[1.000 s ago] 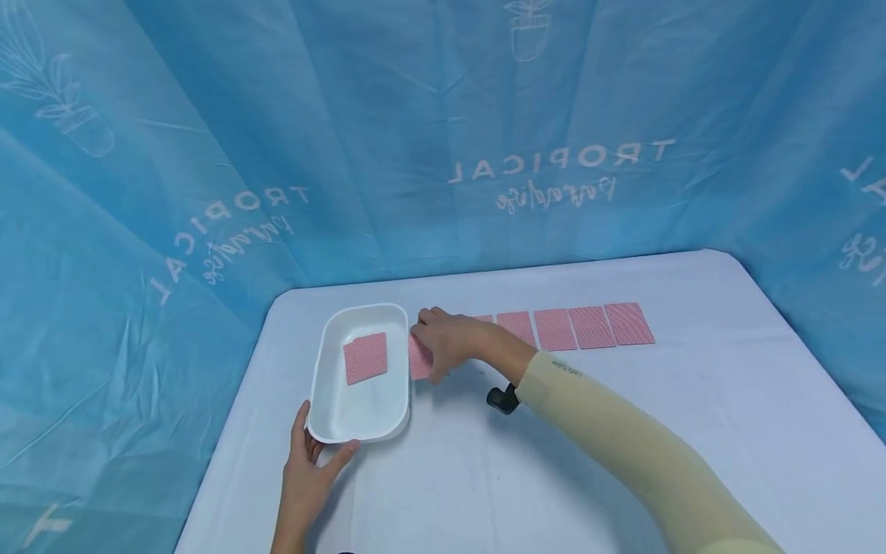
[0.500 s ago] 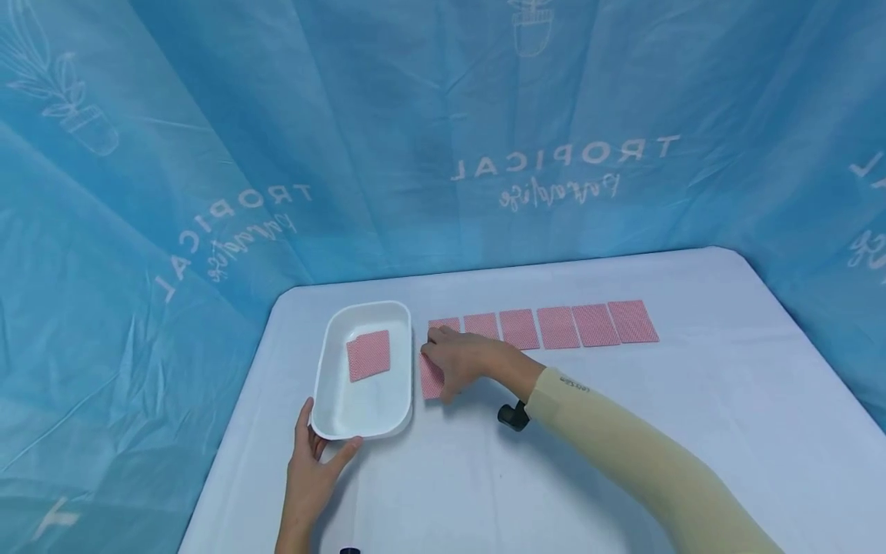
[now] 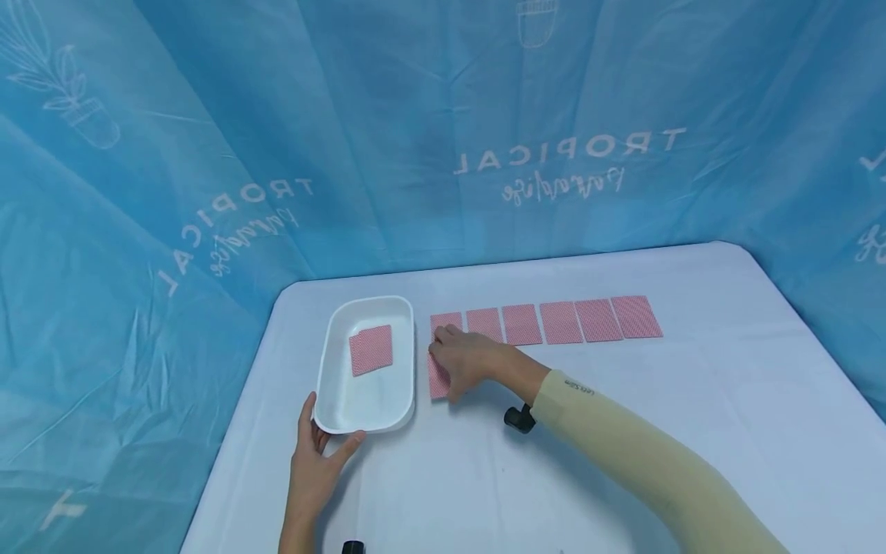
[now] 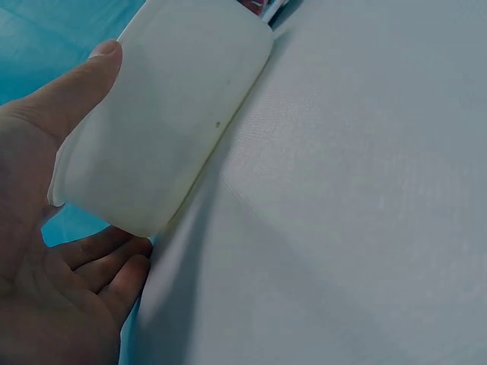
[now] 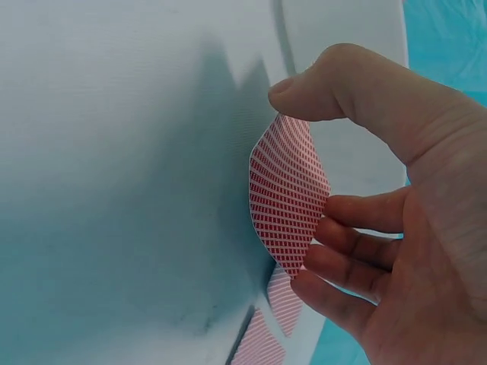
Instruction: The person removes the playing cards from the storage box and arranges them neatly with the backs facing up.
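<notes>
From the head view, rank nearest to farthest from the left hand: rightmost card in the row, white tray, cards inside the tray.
1. White tray, touching the left hand.
2. Cards inside the tray, ahead and slightly right.
3. Rightmost card in the row, far right.

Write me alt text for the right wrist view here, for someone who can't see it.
A right hand holds a bowed, red-and-white patterned card by its edges, between thumb and fingers, over a white surface. Parts of two similar cards show at the bottom, and a blue backdrop shows at the right.
</notes>
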`<state>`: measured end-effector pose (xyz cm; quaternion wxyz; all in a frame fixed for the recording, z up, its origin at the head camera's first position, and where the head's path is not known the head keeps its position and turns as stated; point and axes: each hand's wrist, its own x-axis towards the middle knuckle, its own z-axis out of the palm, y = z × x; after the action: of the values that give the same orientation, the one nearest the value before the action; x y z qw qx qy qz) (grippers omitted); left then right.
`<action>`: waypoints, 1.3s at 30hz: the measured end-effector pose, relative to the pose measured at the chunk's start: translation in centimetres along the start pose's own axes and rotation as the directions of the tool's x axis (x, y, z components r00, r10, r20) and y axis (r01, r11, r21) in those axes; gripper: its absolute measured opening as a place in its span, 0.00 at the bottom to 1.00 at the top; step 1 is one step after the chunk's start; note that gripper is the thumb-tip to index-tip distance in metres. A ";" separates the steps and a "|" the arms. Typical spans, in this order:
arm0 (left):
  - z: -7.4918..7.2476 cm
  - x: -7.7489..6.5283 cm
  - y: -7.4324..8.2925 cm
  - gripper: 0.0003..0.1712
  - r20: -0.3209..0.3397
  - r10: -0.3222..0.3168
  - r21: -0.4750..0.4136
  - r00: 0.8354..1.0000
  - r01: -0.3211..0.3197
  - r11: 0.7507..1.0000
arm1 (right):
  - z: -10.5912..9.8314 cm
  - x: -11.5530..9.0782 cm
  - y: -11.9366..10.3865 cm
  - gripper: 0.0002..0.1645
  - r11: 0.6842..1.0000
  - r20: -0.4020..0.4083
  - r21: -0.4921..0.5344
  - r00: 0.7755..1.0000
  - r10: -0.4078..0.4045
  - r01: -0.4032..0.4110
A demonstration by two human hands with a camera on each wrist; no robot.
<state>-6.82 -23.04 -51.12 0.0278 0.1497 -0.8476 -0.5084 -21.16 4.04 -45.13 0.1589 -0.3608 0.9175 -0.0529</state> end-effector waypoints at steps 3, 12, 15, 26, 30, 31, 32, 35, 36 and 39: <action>0.0 -0.1 0.1 0.68 0.006 0.004 0.000 1.000 -0.004 1.000 | 0.3 -0.1 0.2 0.48 1.000 -0.003 -0.015 1.000 0.002 -0.002; -0.1 -0.3 0.3 0.66 0.018 0.019 -0.025 1.000 -0.019 1.000 | 1.1 -0.3 0.0 0.50 0.999 -0.017 -0.043 1.000 0.004 -0.004; 0.0 -0.4 0.2 0.67 0.016 0.023 -0.019 1.000 -0.022 1.000 | 1.4 -0.3 -0.2 0.51 0.999 -0.013 -0.048 1.000 0.004 -0.005; 0.0 -0.3 -0.1 0.66 0.005 0.037 -0.015 0.999 -0.037 0.999 | 1.8 -0.1 -0.1 0.52 0.994 -0.020 -0.107 1.000 0.011 -0.013; 0.0 -0.2 -0.2 0.66 -0.001 0.030 -0.013 1.000 -0.030 0.999 | 1.8 0.0 -0.1 0.50 0.995 -0.024 -0.103 1.000 0.007 -0.010; 0.0 -0.2 -0.2 0.66 -0.005 0.029 -0.011 1.000 -0.029 1.000 | 1.8 0.0 0.0 0.50 0.995 -0.023 -0.103 1.000 0.005 -0.007; 0.1 -0.2 -0.2 0.66 -0.007 0.032 -0.011 0.999 -0.032 0.999 | 1.8 0.0 0.0 0.49 0.995 -0.023 -0.104 1.000 0.001 -0.003; 0.1 -0.2 -0.2 0.65 -0.008 0.040 -0.007 0.999 -0.040 0.999 | 1.8 0.0 -0.1 0.49 0.995 -0.026 -0.104 1.000 -0.010 0.007; 0.1 -0.2 -0.2 0.65 -0.009 0.041 -0.008 0.999 -0.041 0.999 | 1.8 0.0 -0.1 0.49 0.995 -0.028 -0.103 1.000 -0.012 0.009; 0.2 -0.1 -0.3 0.65 -0.010 0.040 -0.013 0.999 -0.041 0.999 | 1.9 0.0 -0.1 0.49 0.993 -0.033 -0.116 0.999 -0.012 0.008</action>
<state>-6.67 -22.99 -51.42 0.0434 0.1349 -0.8468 -0.5127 -20.43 3.99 -46.86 0.1218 -0.3733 0.9197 -0.0067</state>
